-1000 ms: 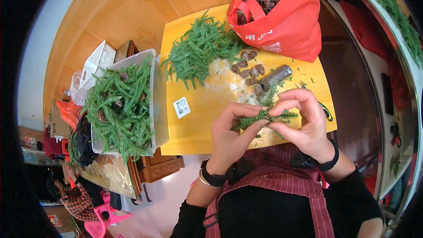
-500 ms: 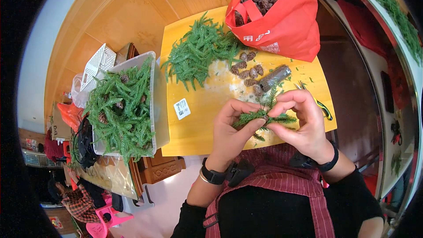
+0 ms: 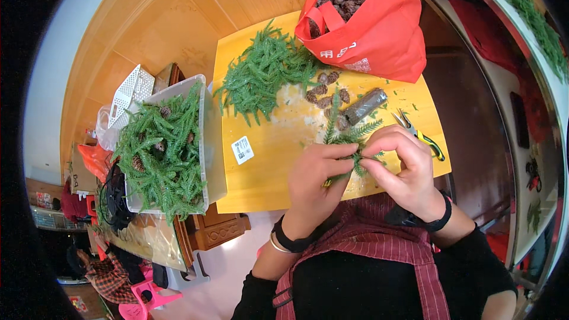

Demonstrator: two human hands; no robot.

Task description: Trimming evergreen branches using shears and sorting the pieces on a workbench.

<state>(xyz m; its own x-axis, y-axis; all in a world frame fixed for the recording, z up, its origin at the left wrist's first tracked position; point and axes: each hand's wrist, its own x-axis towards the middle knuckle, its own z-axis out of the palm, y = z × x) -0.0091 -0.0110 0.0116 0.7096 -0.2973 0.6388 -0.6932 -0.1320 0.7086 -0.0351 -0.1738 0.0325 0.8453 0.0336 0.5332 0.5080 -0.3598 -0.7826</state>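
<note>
Pinched between the fingertips of the left hand and the right hand, both closed on it, a small green fir sprig was held just above the near edge of the yellow board, its tips fanning out toward the loose pine cones farther back on that board. It looked light, springy and prickly, with needles liable to shed, so the firm woody stem at its base seemed the better place to take hold than the soft tips. Yellow-handled pliers lay at the board's right edge, a red bag of cones at its far right corner, and a clear tub of greenery just off its left side.
</note>
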